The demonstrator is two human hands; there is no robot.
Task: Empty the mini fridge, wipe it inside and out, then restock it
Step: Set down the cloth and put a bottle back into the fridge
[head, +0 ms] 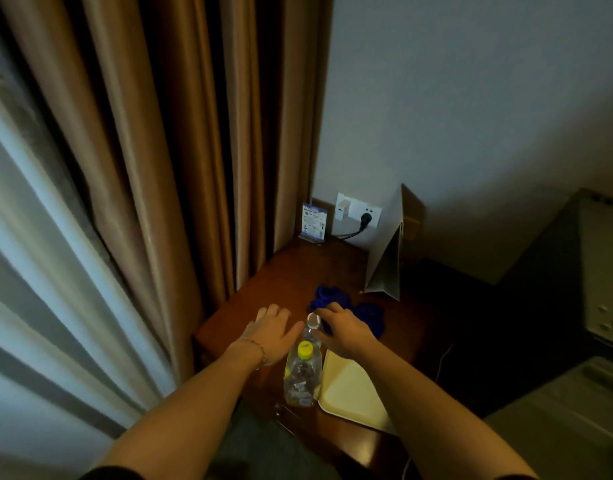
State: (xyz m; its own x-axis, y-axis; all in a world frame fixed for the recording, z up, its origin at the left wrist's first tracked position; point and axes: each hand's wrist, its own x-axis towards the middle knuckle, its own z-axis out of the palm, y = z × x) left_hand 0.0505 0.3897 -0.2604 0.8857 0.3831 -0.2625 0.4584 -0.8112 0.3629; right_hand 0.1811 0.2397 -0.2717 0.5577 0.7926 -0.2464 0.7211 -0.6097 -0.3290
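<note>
Forearms reach over tabletop (281, 268) | cream tray (350, 386) right of yellow-capped bottle (303, 372); blue cloth (346, 306) beyond it | clear-capped bottle (312, 327) upright just behind; right hand (343, 330) nearer, fingers curled at its cap, grip unclear | left hand (270, 330) flat, holding nothing | fridge unseen
</note>
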